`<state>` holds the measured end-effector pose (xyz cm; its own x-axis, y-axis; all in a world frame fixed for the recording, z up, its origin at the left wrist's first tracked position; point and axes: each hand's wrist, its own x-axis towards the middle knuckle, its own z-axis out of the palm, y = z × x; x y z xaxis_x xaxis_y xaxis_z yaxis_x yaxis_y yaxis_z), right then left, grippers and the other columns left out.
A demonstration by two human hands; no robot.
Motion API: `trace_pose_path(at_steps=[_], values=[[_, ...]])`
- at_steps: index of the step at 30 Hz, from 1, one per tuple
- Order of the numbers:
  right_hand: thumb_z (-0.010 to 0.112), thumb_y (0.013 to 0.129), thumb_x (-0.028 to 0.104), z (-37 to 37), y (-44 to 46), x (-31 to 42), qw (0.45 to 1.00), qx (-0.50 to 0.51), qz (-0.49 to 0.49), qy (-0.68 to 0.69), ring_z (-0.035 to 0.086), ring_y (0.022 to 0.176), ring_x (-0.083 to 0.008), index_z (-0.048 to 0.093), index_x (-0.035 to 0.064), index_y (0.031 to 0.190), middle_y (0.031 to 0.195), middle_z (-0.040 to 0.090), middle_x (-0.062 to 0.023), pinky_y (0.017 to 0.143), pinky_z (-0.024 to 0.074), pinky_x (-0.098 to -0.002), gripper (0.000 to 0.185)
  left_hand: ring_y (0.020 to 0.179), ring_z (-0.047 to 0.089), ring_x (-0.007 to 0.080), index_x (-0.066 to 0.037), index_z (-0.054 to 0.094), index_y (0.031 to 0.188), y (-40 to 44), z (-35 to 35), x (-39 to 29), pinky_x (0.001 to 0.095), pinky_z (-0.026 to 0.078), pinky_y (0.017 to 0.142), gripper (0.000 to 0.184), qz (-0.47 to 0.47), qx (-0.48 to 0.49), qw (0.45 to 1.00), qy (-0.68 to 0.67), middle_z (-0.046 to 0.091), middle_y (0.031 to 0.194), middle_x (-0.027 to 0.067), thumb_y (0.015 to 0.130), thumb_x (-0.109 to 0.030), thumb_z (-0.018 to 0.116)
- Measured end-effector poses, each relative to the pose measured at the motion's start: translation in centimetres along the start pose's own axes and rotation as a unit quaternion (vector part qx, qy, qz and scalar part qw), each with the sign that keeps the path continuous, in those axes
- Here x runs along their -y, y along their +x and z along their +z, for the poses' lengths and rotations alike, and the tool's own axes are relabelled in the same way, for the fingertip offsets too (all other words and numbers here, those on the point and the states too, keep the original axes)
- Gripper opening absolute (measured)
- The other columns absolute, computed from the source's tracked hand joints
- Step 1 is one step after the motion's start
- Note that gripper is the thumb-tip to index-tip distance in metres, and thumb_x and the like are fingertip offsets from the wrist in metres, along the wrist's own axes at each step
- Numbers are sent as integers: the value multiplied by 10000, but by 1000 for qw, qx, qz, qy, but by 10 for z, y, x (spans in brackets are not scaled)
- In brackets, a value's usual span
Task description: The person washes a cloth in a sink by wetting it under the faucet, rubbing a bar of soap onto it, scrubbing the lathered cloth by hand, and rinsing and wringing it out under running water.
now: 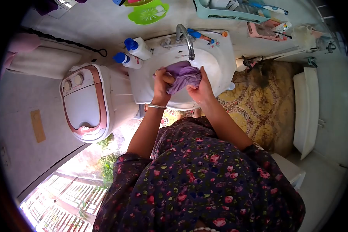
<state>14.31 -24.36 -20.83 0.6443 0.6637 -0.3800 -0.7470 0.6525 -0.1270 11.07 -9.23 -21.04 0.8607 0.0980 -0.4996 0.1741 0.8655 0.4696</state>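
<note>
A crumpled purple cloth (185, 76) is held between both hands over the white sink (214, 63). My left hand (162, 83), with a bangle at the wrist, has its fingers closed around the cloth's left side. At the cloth's right edge, my right hand (201, 88) grips it, thumb pointing up and fingers curled under. Just beyond the cloth is the curved metal faucet (189, 44), its spout above the basin. Whether water is running cannot be made out.
Two white bottles with blue pump tops (143, 50) stand on the sink's left ledge. A blue tube (200, 35) lies behind the faucet. Left of the sink is a small washing machine (85, 102). A teal rack (232, 14) and a pink holder (265, 33) hang on the wall.
</note>
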Motion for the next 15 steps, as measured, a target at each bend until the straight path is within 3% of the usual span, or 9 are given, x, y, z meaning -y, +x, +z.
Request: trace_pose_path(at_steps=[2, 4, 5, 6, 8, 10, 11, 14, 15], values=[[480, 941, 379, -24, 5, 6, 983, -57, -146, 94, 475, 524, -73, 529, 130, 795, 624, 513, 22, 460, 386, -198, 292, 702, 520, 106, -90, 520, 876, -7, 7, -10, 243, 442, 670, 44, 134, -17, 990, 28, 529, 766, -1, 840, -106, 541], [500, 927, 403, -1, 9, -2, 976, -120, -163, 85, 493, 578, -86, 554, 111, 844, 677, 525, 8, 505, 419, -218, 309, 735, 533, 135, -70, 520, 929, -10, 12, 1, 268, 444, 706, 105, 218, 5, 963, 156, 547, 819, 37, 863, -143, 555], [506, 924, 401, 13, 16, -15, 971, -174, -163, 1, 511, 633, -95, 562, 95, 883, 724, 535, 0, 548, 433, -232, 314, 752, 535, 144, -57, 518, 943, -18, 29, 10, 284, 446, 722, 128, 393, 23, 828, 398, 547, 853, 63, 878, -162, 551], [512, 921, 400, 22, 19, -23, 957, -226, -161, -81, 529, 689, -104, 571, 79, 922, 771, 545, -9, 591, 446, -246, 326, 769, 538, 152, -44, 515, 957, -24, 42, 20, 299, 447, 738, 154, 526, 37, 603, 599, 548, 886, 88, 893, -181, 548], [515, 914, 375, 31, 19, -28, 918, -294, -123, -238, 541, 802, -114, 565, 49, 993, 879, 557, -23, 675, 448, -264, 340, 708, 514, 146, -26, 529, 890, -19, 41, 29, 313, 432, 683, 245, 545, -35, 613, 570, 546, 805, 102, 934, -263, 487], [514, 902, 379, 39, 13, -36, 909, -223, -185, -300, 549, 751, -97, 571, 65, 988, 866, 581, -23, 666, 459, -255, 330, 607, 457, 116, -28, 528, 764, -16, 49, 20, 293, 391, 583, 363, 274, -81, 867, 408, 516, 672, 55, 953, -324, 435], [511, 901, 356, 35, 12, -38, 891, -250, -187, -328, 566, 790, -93, 575, 58, 1006, 898, 593, -30, 678, 456, -250, 322, 540, 397, 91, -35, 496, 671, -11, 53, 9, 286, 341, 514, 449, 180, -104, 904, 375, 466, 577, 11, 959, -367, 406], [500, 898, 392, 37, 10, -44, 864, -213, -248, -383, 554, 672, -93, 577, 67, 977, 830, 586, -23, 574, 454, -258, 343, 592, 453, 74, -22, 505, 709, -6, 46, 6, 250, 396, 556, 397, 140, -74, 941, 298, 523, 648, 15, 952, -329, 441], [500, 894, 414, 41, 11, -36, 891, -228, -197, -338, 543, 650, -98, 573, 66, 953, 821, 581, -27, 563, 450, -265, 361, 678, 500, 104, -10, 521, 776, -14, 49, 15, 261, 424, 637, 344, 214, -60, 929, 295, 560, 744, 51, 948, -302, 456]])
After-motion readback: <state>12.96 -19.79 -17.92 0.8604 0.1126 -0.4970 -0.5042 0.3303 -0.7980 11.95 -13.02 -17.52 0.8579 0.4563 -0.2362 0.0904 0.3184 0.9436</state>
